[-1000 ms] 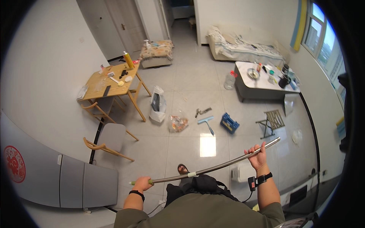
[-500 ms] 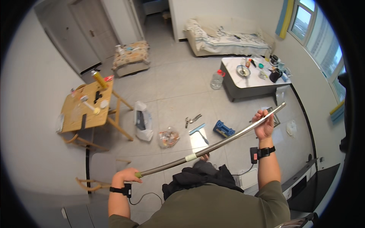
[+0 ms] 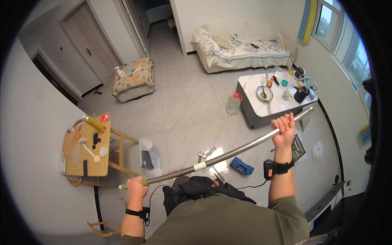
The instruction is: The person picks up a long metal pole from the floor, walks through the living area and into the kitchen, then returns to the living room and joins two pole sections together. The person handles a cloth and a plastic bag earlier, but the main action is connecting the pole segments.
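A long metal pole (image 3: 239, 150) slants across in front of me, its left end lower than its right. Pale tape wraps it near the middle, and a yellow-green tip shows at the left end. My left hand (image 3: 137, 187) is closed round the pole close to that tip. Farther along, my right hand (image 3: 283, 130) has its fingers wrapped round the shiny part, and a short length of pole sticks out beyond it. Both wrists carry black straps with small boxes and cables.
Below the pole lie pliers (image 3: 210, 152), a squeegee (image 3: 216, 173) and a blue tool case (image 3: 241, 165). A wooden table (image 3: 75, 165) stands left, beside a white bag (image 3: 145, 145). Ahead right are a low table (image 3: 250, 83), a large bottle (image 3: 233, 105) and a sofa (image 3: 204, 51).
My left hand has closed more fully round the pole and the green tip now shows beyond it. My right hand has wrapped its fingers over the pole. The view has tilted upward.
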A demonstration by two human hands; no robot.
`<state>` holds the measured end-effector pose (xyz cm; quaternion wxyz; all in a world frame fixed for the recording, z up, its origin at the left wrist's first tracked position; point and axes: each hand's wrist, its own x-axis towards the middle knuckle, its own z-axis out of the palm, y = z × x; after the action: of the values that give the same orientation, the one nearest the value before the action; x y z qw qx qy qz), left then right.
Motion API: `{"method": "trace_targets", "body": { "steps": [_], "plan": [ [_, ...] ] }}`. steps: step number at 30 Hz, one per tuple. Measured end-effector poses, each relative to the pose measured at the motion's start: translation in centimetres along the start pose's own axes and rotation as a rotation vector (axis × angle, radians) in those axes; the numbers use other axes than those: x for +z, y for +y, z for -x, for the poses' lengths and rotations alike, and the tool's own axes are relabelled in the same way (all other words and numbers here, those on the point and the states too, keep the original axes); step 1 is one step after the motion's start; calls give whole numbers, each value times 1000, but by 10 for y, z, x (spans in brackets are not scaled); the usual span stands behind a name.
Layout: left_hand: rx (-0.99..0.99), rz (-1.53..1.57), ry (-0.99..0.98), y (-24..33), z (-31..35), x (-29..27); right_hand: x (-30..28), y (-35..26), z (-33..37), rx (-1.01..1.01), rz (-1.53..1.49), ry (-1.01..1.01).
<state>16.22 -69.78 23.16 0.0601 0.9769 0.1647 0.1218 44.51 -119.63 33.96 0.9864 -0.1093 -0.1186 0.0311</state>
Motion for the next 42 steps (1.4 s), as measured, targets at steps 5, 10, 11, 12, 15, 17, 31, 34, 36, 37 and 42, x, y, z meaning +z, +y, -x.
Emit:
{"method": "trace_targets", "body": {
  "steps": [5,10,11,12,15,17,31,34,36,37,42],
  "plan": [
    [1,191,-56,8,-89,45,33,3,-61,7,168,-261],
    [-228,397,-155,13,-221,104,7,39,-126,51,533,-96],
    [-260,455,-153,10,-246,120,-11,49,-137,53,597,-45],
    [-286,539,-168,7,-266,136,-31,58,-145,53,632,31],
    [-247,732,-187,-24,-344,186,-90,92,-167,95,643,283],
    [-304,750,-177,-53,-394,212,-120,127,-190,80,614,416],
    [-933,556,-35,-218,-588,240,-188,399,-449,552,788,540],
    [-992,579,38,-243,-614,251,-205,457,-517,655,798,486],
    [-1052,577,78,-261,-628,263,-218,502,-568,736,814,394],
    [-1084,644,124,-270,-634,267,-223,527,-595,772,820,337],
    [-1163,516,172,-280,-673,260,-213,632,-717,899,874,160]
  ]
}}
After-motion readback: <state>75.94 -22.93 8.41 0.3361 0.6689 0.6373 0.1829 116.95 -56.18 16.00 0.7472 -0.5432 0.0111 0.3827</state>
